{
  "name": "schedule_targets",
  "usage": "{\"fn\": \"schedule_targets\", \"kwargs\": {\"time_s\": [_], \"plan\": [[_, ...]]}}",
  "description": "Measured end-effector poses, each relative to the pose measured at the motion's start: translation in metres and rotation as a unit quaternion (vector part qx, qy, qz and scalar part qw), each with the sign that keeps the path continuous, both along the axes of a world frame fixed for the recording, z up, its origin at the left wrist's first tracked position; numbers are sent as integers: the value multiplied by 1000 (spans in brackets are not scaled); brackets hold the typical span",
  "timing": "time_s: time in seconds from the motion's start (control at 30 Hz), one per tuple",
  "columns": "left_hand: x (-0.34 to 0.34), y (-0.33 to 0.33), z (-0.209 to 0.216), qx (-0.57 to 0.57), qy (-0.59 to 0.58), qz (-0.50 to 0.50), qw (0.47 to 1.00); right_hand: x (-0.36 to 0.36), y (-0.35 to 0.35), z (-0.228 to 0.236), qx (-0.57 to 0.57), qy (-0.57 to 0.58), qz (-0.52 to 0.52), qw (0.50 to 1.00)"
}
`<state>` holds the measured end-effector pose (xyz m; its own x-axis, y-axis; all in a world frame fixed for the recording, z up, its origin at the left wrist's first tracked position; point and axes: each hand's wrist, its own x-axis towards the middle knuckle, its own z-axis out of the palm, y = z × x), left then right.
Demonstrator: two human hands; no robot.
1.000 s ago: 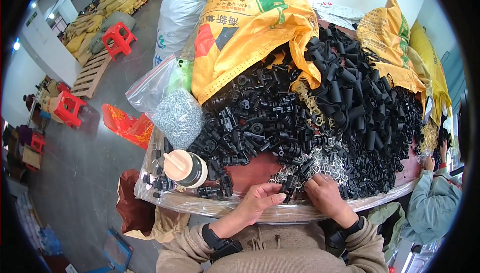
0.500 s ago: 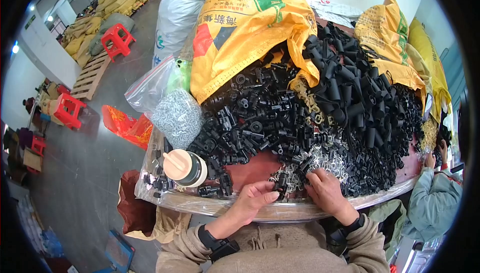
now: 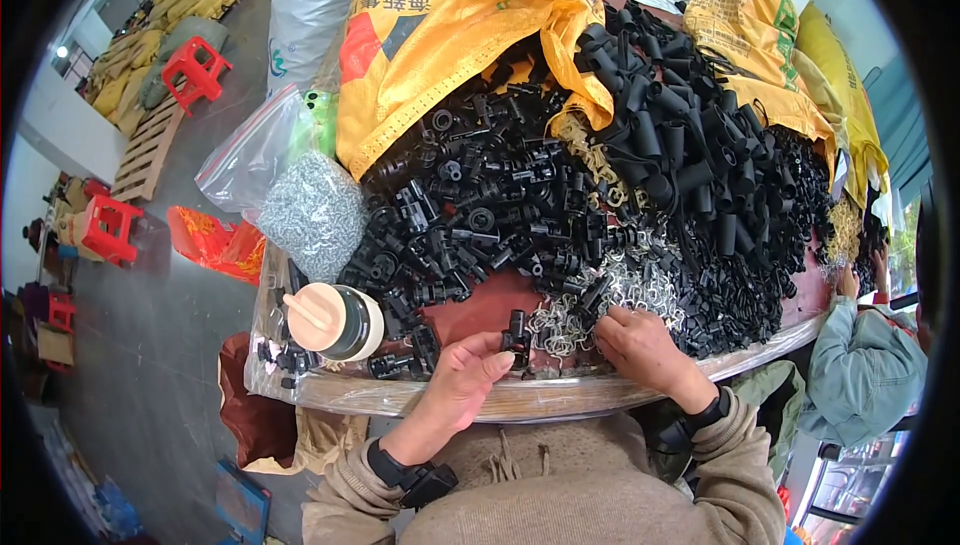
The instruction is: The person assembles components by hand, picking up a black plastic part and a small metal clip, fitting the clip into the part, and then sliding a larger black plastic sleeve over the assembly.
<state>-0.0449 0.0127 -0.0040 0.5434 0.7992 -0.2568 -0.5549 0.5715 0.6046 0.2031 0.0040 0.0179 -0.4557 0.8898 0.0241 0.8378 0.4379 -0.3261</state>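
My left hand [image 3: 462, 375] pinches a black plastic fitting [image 3: 517, 333], short and cylindrical, upright just above the near table edge. To its right, my right hand [image 3: 645, 350] dips its closed fingers into the near side of a pile of small silver metal clips [image 3: 575, 330]; whatever the fingertips hold is hidden. Beyond my left hand spreads a large heap of similar black fittings [image 3: 470, 205], spilling from an orange woven sack [image 3: 450, 55]. A heap of black tubes [image 3: 690, 145] lies farther right, with small black parts [image 3: 730, 295] on its near side.
A dark jar with a pinkish lid [image 3: 335, 323] stands at the left table edge. Behind it sits a clear bag of small silver pieces [image 3: 312, 220]. Brass-coloured parts [image 3: 600, 160] lie between the heaps. At the far right another person's sleeve [image 3: 860, 365] reaches toward the table.
The camera view has shifted, moving the table left and up in the picture. My hands are slightly farther apart, the right one farther into the clips. The left keeps its fitting.
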Motion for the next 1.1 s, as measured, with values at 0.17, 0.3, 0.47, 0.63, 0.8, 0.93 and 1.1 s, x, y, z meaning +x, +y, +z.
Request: {"fn": "schedule_targets", "kwargs": {"time_s": [0.17, 0.3, 0.47, 0.63, 0.8, 0.93, 1.1], "plan": [[-2, -1, 0, -3, -3, 4, 1000, 0, 2, 5, -35, 31, -9, 999], [-4, -3, -2, -4, -4, 3, 1000, -7, 7, 20, -22, 99, -15, 995], [-9, -4, 4, -7, 4, 10, 1000, -16, 15, 24, 4, 119, 8, 993], [-14, -6, 7, -13, 11, 13, 1000, -30, 24, 25, 32, 107, 37, 993], [-16, -5, 3, -14, -4, 21, 1000, -35, 25, 20, 42, 66, 66, 995], [-14, -5, -1, -8, -9, 30, 999, -34, 26, 14, 86, 64, 54, 993], [-11, -4, -8, -3, -3, 40, 999, -36, 41, 4, 152, -1, 2, 988]]}}
